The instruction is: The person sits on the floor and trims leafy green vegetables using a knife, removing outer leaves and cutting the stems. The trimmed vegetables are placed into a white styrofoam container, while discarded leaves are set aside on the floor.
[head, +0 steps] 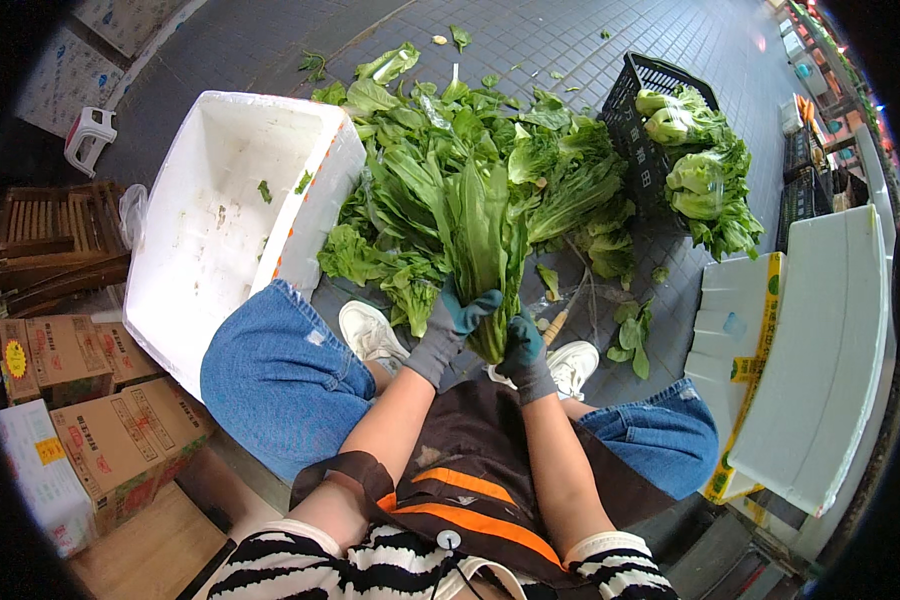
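Note:
A bunch of long-leafed green lettuce (476, 225) stands upright before me, its stem end low and its leaf tips pointing away. My left hand (461, 315), in a grey and teal work glove, grips the bunch near its base from the left. From the right, my right hand (525, 346), gloved alike, holds the stem end. Behind and around the bunch, a heap of loose green leaves (412, 187) covers the tiled floor between my feet. Close to my right shoe lies a tool with a wooden handle (556, 327); its far end is unclear.
A white foam box (337, 176) with leaf scraps inside stands at the left. At the right, wrapped lettuce heads (694, 184) lean out of a black plastic crate (630, 142). Foam boxes (802, 360) flank my right knee; cardboard cartons (127, 442) are stacked at the lower left.

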Tool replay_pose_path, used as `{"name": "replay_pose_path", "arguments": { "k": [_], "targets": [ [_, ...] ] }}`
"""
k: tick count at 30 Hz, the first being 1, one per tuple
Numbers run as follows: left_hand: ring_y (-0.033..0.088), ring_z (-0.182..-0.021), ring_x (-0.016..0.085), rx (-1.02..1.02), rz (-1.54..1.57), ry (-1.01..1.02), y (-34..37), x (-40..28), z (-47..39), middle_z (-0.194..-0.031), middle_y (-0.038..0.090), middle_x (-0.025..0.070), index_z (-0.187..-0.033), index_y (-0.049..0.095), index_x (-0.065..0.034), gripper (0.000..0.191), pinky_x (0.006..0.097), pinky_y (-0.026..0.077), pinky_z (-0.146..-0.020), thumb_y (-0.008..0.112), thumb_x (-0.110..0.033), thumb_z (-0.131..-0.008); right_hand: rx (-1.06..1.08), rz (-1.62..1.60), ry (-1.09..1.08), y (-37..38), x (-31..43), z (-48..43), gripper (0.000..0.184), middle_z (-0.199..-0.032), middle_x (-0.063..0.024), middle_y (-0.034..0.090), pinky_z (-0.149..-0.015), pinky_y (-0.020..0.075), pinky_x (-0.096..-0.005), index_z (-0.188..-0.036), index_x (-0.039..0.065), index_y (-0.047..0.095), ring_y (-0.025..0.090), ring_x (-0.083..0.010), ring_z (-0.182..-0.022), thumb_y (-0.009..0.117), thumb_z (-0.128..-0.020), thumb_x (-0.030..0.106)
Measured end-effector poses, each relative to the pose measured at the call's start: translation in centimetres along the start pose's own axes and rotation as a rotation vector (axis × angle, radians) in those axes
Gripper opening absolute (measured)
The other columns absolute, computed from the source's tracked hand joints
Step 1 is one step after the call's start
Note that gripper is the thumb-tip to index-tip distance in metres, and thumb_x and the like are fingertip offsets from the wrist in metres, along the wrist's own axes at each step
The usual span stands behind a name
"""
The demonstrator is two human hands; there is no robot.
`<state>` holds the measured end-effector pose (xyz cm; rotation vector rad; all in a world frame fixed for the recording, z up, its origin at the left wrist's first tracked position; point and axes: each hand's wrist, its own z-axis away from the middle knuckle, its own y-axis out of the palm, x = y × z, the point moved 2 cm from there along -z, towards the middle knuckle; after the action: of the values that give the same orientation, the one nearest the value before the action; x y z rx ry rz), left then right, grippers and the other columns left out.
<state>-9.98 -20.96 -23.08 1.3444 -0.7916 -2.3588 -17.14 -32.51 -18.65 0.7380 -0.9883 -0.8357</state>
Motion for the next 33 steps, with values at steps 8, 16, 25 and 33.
{"name": "replay_pose_path", "arguments": {
  "k": [8,16,25,33],
  "targets": [
    [0.056,-0.104,0.022,0.119,-0.072,-0.171,-1.6,3.9,-1.2,-0.12,0.055,0.0128,-0.131,0.041,-0.0002,0.039,0.0309,0.046,-0.09,0.038,-0.019,-0.097,-0.139,0.644,-0.104,-2.9,0.0,-0.4,0.052,-0.11,-0.008,0.057,-0.083,0.0468,-0.0313,-0.125,0.002,0.043,0.057,-0.019,-0.095,0.065,-0.079,0.011],
    [0.051,-0.113,0.022,0.069,-0.034,-0.23,-2.1,3.7,-1.0,-0.132,0.046,0.0129,-0.137,0.034,-0.007,0.054,0.0365,0.044,-0.092,0.04,-0.042,-0.095,-0.835,0.414,-0.95,-11.6,8.3,-1.7,0.038,-0.101,-0.006,0.06,-0.078,0.0481,-0.0301,-0.112,0.004,0.054,0.058,-0.0175,-0.083,0.066,-0.076,0.004],
    [0.058,-0.099,0.018,-0.258,-0.207,-0.327,-0.9,1.7,-0.4,-0.112,0.06,0.0108,-0.123,0.05,-0.0058,0.051,0.0305,0.045,-0.085,0.052,-0.045,-0.09,-1.787,0.924,-0.114,-27.1,14.4,1.7,0.067,-0.119,-0.0181,0.054,-0.087,0.0444,-0.039,-0.127,0.001,0.044,0.054,-0.0305,-0.103,0.068,-0.076,0.036],
    [0.059,-0.087,0.018,-0.405,-0.203,-0.415,0.3,2.4,-1.1,-0.102,0.063,0.0104,-0.117,0.054,-0.0024,0.058,0.0299,0.046,-0.082,0.052,-0.052,-0.087,-1.14,1.698,-0.614,-15.1,12.4,-11.2,0.083,-0.13,-0.0251,0.046,-0.097,0.0391,-0.0408,-0.135,0.002,0.036,0.047,-0.0382,-0.117,0.066,-0.075,0.05]
  ]
}}
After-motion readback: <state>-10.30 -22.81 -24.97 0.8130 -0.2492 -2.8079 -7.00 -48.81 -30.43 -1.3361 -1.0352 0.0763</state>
